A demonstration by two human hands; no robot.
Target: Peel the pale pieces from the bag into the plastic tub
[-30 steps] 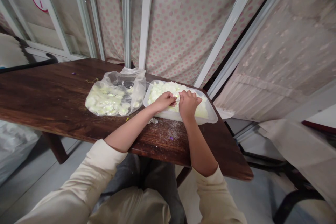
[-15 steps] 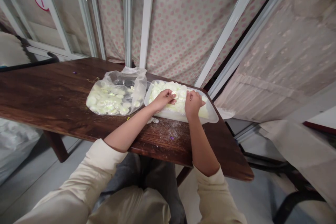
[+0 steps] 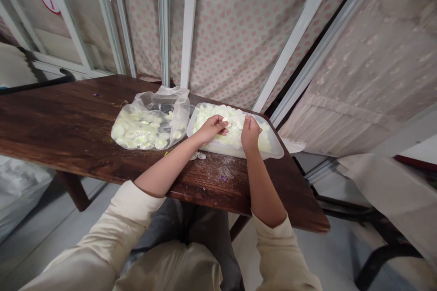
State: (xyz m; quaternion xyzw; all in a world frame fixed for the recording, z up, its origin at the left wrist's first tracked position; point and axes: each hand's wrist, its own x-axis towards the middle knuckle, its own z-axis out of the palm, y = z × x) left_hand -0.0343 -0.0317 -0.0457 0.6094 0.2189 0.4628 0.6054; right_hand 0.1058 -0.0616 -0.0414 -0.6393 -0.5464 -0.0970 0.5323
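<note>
My left hand (image 3: 210, 130) is closed in a pinch over the white plastic tub (image 3: 277, 149), with a small pale flower-like piece (image 3: 227, 122) at its fingertips. Just to the right, my right hand (image 3: 251, 133) is curled shut above the same tub; whatever its fingers may hold is hidden. Whitish-yellow pieces (image 3: 211, 111) are heaped in the tub. Left of the tub lies a clear plastic bag (image 3: 141, 129) with similar pale pieces inside, its mouth facing the back.
The dark wooden table (image 3: 61, 113) carries white crumbs (image 3: 221, 168), a small purple bit (image 3: 223, 178) and a pale scrap (image 3: 198, 156) by its front edge. Behind stands a framed partition with a dotted curtain (image 3: 232, 45). A black chair frame (image 3: 385, 254) is at the lower right.
My right hand has turned slightly, its fingers curling in more and rising a little. My left hand stays almost in place with its piece.
</note>
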